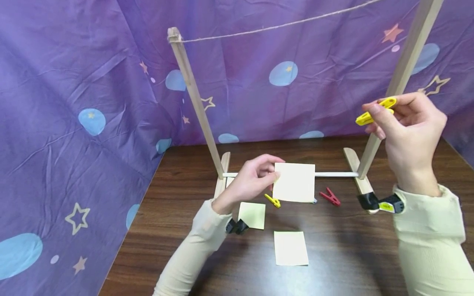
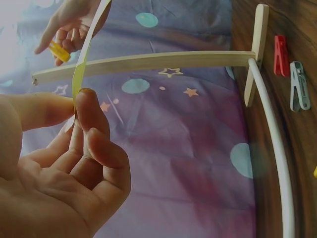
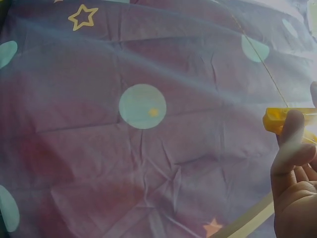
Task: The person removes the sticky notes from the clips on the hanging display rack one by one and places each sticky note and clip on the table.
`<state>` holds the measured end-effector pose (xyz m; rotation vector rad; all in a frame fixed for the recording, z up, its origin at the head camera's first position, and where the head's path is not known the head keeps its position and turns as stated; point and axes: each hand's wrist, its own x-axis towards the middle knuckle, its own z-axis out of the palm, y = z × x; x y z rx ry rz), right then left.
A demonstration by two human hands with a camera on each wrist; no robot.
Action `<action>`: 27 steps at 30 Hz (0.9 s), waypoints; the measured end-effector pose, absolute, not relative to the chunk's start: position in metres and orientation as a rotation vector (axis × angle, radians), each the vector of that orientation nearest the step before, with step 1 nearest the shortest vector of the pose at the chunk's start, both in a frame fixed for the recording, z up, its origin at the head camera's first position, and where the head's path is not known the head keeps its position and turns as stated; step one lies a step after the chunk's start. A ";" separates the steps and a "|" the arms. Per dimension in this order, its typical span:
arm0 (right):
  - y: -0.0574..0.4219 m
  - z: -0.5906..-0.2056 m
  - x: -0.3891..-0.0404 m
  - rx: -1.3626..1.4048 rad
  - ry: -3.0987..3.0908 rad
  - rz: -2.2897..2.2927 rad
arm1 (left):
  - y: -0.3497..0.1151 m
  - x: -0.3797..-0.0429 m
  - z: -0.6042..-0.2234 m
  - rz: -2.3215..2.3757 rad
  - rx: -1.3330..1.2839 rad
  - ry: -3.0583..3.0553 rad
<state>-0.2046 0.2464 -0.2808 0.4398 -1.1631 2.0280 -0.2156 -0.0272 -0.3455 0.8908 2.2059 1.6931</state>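
My left hand [image 1: 255, 176] pinches a pale yellow sticky note [image 1: 294, 182] by its left edge, holding it up above the table. In the left wrist view the same note [image 2: 81, 69] is seen edge-on between thumb and fingertip. Up at the right, my right hand [image 1: 416, 127] grips a yellow clothespin [image 1: 375, 112] between thumb and fingers, in front of the right wooden post. The right wrist view shows this clothespin [image 3: 275, 120] at the right edge, close to where the string passes behind. Two more sticky notes, one nearer [image 1: 291, 248] and one farther left [image 1: 252, 215], lie on the table.
A wooden frame with a left post [image 1: 196, 102], a right post [image 1: 403, 61] and a white bottom bar [image 1: 336, 174] carries a string [image 1: 274, 27] across its top. On the table [image 1: 155, 246] lie a yellow clothespin [image 1: 273, 200], a red one [image 1: 330, 196] and a grey one [image 2: 299, 87]. A purple curtain hangs behind.
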 end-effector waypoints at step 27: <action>0.264 -0.342 -0.190 0.375 -1.325 2.186 | -0.078 -0.206 -0.415 1.501 0.719 2.264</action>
